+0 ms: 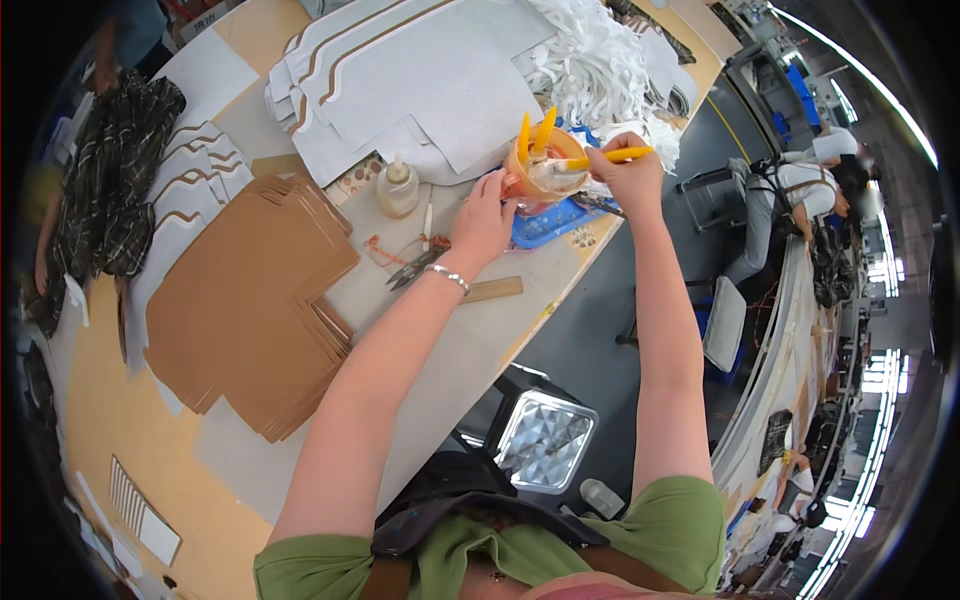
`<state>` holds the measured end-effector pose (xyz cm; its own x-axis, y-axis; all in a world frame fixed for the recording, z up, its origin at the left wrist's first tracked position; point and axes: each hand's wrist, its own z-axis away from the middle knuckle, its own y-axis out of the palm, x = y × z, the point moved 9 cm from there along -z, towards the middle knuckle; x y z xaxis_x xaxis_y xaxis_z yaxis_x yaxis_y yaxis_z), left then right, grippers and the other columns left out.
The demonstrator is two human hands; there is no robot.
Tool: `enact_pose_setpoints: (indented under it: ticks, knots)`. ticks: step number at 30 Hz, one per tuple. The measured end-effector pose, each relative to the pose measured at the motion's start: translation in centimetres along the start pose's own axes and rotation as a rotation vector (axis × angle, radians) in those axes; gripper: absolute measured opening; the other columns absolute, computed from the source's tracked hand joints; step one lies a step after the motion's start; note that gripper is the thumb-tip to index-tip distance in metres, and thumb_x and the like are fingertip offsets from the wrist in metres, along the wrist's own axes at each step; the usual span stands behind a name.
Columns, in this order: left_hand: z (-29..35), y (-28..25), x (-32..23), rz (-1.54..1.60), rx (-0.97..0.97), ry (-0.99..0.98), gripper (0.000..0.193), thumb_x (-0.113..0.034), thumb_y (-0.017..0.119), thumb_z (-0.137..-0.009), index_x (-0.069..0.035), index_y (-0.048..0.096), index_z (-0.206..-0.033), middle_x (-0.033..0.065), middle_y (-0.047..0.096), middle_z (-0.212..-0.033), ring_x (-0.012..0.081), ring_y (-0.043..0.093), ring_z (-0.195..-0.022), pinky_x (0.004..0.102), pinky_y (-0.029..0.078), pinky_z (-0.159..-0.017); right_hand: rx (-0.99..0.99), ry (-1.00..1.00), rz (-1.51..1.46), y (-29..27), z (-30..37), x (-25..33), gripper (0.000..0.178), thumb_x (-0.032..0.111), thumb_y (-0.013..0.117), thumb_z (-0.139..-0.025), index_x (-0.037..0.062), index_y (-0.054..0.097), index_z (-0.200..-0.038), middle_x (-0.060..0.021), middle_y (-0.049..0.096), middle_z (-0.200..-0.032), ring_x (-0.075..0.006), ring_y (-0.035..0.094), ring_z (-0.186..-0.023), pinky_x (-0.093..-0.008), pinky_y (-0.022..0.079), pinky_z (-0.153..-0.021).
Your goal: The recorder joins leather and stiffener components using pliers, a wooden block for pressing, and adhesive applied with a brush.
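My left hand [484, 218] has its fingers around the near left side of an orange pot [514, 168] with whitish stuff inside and on its rim. In my right hand [632, 180] is a brush with a yellow handle [632, 154], lying level across the pot's right side with its tip over the whitish stuff. Two more yellow handles [545, 128] stand up out of the pot. Beneath it is a blue tray [545, 231]. Left of my left hand are a squat clear bottle [398, 190] with a nozzle and dark thread snips [410, 268].
A stack of brown cut panels [250, 300] lies at left, white panels [430, 95] with brown edging at the back. White strips [600, 75] are heaped behind the pot. A flat wooden strip [495, 290] lies near the table edge. A stool [545, 440] stands below; another person [800, 190] sits at right.
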<state>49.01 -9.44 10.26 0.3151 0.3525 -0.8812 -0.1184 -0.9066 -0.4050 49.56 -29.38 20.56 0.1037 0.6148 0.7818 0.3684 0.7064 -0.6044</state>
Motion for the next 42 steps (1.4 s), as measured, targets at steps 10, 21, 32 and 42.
enact_pose_setpoints:
  ticks: [10,21,32,42]
  knots:
    - [-2.6,3.0,1.2,-0.191,0.185,-0.348,0.023,-0.029,0.035,-0.095,-0.01,0.047,-0.101,0.0142,0.057,-0.11,0.0369,0.055,-0.099,0.0475,0.044,-0.08,-0.051,-0.055,-0.082,-2.8,3.5,0.6,0.02,0.007,0.07,-0.073,0.0003,0.052,-0.065,-0.0047,0.06,-0.062,-0.0067,0.057,-0.054,-0.0211,0.046,-0.053]
    - [-2.7,2.8,0.8,-0.258,0.282,-0.415,0.027,-0.031,0.031,-0.096,-0.013,0.046,-0.11,0.0087,0.054,-0.119,0.0326,0.055,-0.103,0.0464,0.044,-0.084,-0.109,-0.176,-0.01,-1.8,4.3,-0.2,0.019,0.008,0.071,-0.071,0.0002,0.055,-0.066,-0.0062,0.061,-0.065,-0.0099,0.058,-0.06,-0.0235,0.046,-0.056]
    - [-2.7,2.9,1.1,-0.226,0.3,-0.417,0.026,-0.031,0.032,-0.096,-0.014,0.046,-0.11,0.0082,0.054,-0.118,0.0332,0.055,-0.103,0.0472,0.044,-0.084,-0.146,-0.234,0.017,-1.5,5.2,0.3,0.018,0.004,0.073,-0.069,0.0007,0.056,-0.068,-0.0047,0.058,-0.064,-0.0087,0.053,-0.058,-0.0222,0.044,-0.056]
    - [-2.7,3.2,1.3,-0.217,0.31,-0.418,0.026,-0.031,0.033,-0.095,-0.014,0.046,-0.11,0.0084,0.054,-0.118,0.0336,0.055,-0.103,0.0467,0.044,-0.084,-0.28,-0.455,-0.062,-3.2,5.6,2.9,0.02,0.005,0.073,-0.071,0.0012,0.054,-0.067,-0.006,0.059,-0.068,-0.0122,0.055,-0.058,-0.0238,0.044,-0.056]
